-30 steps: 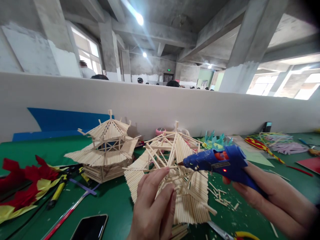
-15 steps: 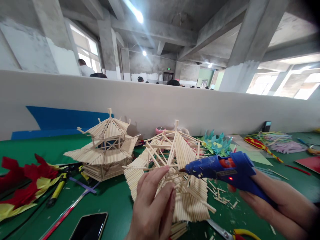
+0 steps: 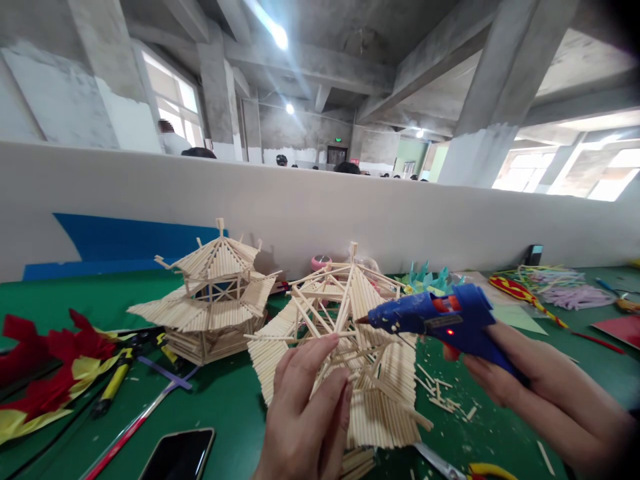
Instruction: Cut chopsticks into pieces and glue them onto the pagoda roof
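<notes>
In the middle of the head view stands a pavilion model [image 3: 385, 417] built of thin wooden sticks, its upper roof partly bare framework. My left hand [image 3: 305, 400] is at its near side, fingers curled and closed on the framework; whatever lies between the fingertips is mostly hidden. In my right hand [image 3: 530, 373] is a blue hot glue gun [image 3: 430, 317], gripped by its handle with a small red light lit. Its nozzle points left, close in front of the upper roof and just above my left fingertips. I cannot tell whether the nozzle touches a stick.
A second stick pavilion [image 3: 220, 307] stands on the left. A phone [image 3: 177, 453], yellow-handled scissors [image 3: 487, 470], stick offcuts [image 3: 445, 397] and red and yellow material [image 3: 55, 373] lie around. Behind are a teal paper flower [image 3: 427, 277] and a white partition [image 3: 320, 213].
The glue gun has moved slightly left and up, together with my right hand. My left hand stays in nearly the same place on the model.
</notes>
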`<state>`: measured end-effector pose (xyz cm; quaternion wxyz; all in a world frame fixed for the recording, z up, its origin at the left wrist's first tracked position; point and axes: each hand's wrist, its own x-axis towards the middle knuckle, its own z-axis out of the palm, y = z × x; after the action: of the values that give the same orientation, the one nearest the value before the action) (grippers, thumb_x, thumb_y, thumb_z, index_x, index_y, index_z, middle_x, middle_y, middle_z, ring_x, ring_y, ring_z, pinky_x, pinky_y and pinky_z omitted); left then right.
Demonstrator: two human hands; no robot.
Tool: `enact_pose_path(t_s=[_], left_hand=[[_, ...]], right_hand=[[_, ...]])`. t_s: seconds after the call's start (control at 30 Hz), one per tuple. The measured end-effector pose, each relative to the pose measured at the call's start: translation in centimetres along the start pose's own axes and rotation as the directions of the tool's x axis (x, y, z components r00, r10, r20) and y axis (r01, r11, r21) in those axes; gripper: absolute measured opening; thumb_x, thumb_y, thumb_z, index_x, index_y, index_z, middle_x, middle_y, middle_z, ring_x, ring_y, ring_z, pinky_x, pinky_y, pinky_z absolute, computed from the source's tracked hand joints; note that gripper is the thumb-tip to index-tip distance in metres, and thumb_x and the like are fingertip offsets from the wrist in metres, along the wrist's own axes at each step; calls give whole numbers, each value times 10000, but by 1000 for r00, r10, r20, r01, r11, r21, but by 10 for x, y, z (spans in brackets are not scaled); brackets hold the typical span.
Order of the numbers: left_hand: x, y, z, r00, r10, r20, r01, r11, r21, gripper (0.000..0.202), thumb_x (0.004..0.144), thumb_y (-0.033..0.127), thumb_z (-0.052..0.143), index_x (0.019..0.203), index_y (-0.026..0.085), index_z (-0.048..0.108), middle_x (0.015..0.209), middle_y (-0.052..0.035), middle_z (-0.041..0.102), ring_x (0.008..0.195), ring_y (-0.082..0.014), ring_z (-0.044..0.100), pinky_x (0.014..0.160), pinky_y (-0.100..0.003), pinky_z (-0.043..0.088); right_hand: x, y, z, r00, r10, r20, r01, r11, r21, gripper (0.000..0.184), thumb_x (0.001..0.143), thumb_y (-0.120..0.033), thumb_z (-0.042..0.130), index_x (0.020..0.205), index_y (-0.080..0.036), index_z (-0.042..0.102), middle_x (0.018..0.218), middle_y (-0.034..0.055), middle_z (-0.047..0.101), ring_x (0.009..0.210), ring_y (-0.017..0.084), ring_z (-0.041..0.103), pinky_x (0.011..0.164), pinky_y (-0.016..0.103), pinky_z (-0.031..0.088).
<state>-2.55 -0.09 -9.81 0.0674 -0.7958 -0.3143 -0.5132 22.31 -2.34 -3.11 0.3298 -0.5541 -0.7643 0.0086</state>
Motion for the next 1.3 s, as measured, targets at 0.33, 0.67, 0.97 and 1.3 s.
enact_pose_path(t_s=[0.33,0.67,0.97,1.3], left_hand=[[-1,-1,-1,1000,11,2,-11,1000,0,266,704,-36,509,923,110,546,1190,-154,452,1071,-263,455,867,-433,401],[-2,0,2,1000,-4,-21,4,1000,-7,266,709,-31,499,923,120,548,1193,-138,457,1062,-263,458,857,-435,403],[-2,0,4,999,-14,-52,12,1000,-29,249,711,-37,494,902,108,560,1187,-137,464,1060,-272,458,864,-443,390],[-3,-1,4,998,-4,-55,3,1000,-24,245,708,-44,488,896,97,559,1187,-149,466,1058,-277,459,859,-449,384]], right_hand=[[36,-9,-1,977,-77,198,61,994,86,155,817,-355,422,881,-220,461,716,13,522,594,147,472,521,261,410],[33,-4,-4,974,-66,216,52,996,72,199,816,-376,418,950,-236,462,765,19,556,621,161,497,522,268,422],[24,-10,-10,970,-7,242,-4,999,48,182,846,-407,377,962,-281,438,839,2,584,711,171,535,617,280,432],[41,-6,-3,986,-59,154,39,990,133,157,838,-368,413,901,-228,446,709,-6,523,591,129,477,509,242,402]])
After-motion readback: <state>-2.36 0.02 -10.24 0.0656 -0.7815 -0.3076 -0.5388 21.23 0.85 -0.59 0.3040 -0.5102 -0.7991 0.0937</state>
